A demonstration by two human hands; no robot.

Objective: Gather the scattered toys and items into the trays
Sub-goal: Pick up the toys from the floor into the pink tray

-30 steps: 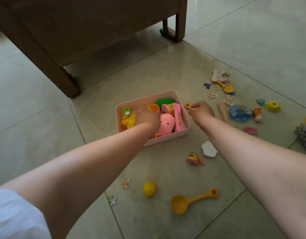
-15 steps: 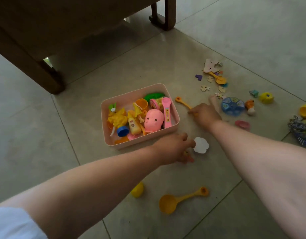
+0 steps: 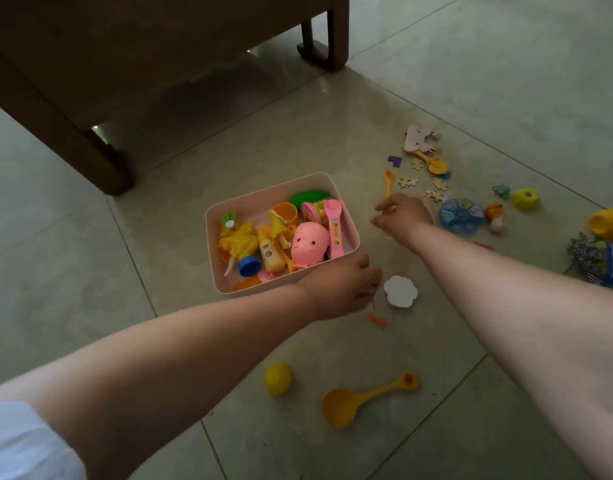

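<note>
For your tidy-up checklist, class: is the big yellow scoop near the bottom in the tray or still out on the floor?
Out. The big yellow scoop lies on the floor tiles, well apart from the pink tray, untouched by either hand.

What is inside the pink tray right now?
The pink tray holds a pink pig toy, pink spoon, green piece, orange cup, blue cap and yellow toys. Anything beneath them is covered.
</note>
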